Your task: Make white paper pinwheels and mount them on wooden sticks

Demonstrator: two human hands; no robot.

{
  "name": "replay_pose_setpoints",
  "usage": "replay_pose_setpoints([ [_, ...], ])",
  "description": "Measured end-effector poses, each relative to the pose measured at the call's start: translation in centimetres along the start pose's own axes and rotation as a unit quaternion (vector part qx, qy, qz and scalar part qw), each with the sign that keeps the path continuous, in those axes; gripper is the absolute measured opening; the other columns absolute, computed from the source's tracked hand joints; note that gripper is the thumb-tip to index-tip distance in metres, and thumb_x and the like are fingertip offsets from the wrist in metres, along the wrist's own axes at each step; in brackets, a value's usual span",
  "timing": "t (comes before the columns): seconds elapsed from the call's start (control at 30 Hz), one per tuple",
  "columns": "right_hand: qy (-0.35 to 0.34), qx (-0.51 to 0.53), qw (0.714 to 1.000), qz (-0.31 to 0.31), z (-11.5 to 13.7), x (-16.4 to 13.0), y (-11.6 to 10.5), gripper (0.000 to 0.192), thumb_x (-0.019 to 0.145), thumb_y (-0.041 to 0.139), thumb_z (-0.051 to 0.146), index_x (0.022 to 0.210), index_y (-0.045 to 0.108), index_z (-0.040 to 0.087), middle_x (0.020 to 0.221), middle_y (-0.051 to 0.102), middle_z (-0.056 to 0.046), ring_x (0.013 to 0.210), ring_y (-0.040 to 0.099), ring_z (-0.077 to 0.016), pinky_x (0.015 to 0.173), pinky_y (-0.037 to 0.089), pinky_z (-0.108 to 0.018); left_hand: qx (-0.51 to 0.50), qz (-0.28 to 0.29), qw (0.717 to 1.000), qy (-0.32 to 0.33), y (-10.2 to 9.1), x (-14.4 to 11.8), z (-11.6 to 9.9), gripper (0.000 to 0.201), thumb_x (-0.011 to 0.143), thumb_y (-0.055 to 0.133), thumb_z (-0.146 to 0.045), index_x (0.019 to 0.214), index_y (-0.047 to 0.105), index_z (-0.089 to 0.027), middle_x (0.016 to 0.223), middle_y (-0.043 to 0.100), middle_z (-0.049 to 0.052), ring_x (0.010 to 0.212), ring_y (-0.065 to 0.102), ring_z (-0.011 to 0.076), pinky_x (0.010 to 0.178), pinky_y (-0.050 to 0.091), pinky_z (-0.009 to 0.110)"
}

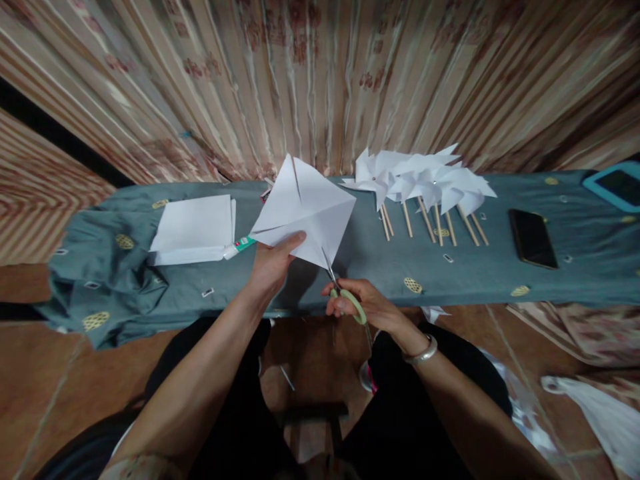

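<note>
A square sheet of white paper [315, 200] is held above the bench, its corners pointing up, down and sideways. My left hand [275, 260] pinches it near its lower left edge, thumb on top and fingers hidden beneath. Slits run inward from the top and left corners. My right hand [363, 301] grips scissors [354, 305] with light green handles, fingers through the loops. The blades meet the paper's bottom corner, where a short slit shows. A stack of white paper squares [193, 227] lies to the left, beside a green and white tube [240, 247].
Several white paper pinwheels [425, 177] on wooden sticks lie right of the paper. Farther right are a black phone [533, 238] and a blue-framed device [615, 187]. A grey-green cloth [480, 280] covers the bench; a pleated curtain [320, 80] hangs behind it.
</note>
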State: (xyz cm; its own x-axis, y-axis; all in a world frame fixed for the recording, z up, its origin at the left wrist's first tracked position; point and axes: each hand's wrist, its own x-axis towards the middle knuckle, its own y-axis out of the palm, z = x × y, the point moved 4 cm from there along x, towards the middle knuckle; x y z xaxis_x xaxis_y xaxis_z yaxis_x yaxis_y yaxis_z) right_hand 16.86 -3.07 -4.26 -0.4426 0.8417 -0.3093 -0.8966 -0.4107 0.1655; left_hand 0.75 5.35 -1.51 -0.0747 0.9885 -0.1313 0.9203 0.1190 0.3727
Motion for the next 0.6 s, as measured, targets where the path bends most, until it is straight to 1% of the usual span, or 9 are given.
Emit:
replay_pose_setpoints([
  [0.27,0.001,-0.002,1.0,-0.002,-0.17,0.08,-0.15,0.049,0.068,0.079,0.057,0.093,0.069,0.016,0.075,0.071,-0.002,0.064,0.062,-0.0115,0.06,0.048,-0.023,-0.026,0.013,0.999,0.015,0.22,-0.24,-0.2,0.058,0.059,0.08,-0.017,0.115,0.065,-0.019,0.112,0.073,0.008,0.105,0.069,0.0277,0.091,0.055,0.04],
  [0.47,0.005,0.0,1.0,-0.001,-0.34,0.11,-0.09,0.051,0.067,0.078,0.06,0.093,0.069,0.016,0.074,0.069,-0.002,0.064,0.062,-0.0112,0.059,0.047,-0.022,-0.013,0.019,1.0,0.015,0.2,-0.23,-0.18,0.057,0.06,0.079,-0.018,0.115,0.064,-0.019,0.11,0.074,0.008,0.106,0.068,0.0268,0.092,0.055,0.039],
  [0.6,-0.001,-0.005,1.0,0.0,-0.29,0.17,0.01,0.051,0.069,0.076,0.061,0.093,0.068,0.017,0.073,0.069,-0.002,0.063,0.061,-0.0108,0.058,0.047,-0.022,0.009,0.019,1.0,0.013,0.04,-0.18,-0.11,0.056,0.062,0.077,-0.021,0.116,0.064,-0.019,0.11,0.073,0.008,0.108,0.067,0.0277,0.092,0.055,0.04],
])
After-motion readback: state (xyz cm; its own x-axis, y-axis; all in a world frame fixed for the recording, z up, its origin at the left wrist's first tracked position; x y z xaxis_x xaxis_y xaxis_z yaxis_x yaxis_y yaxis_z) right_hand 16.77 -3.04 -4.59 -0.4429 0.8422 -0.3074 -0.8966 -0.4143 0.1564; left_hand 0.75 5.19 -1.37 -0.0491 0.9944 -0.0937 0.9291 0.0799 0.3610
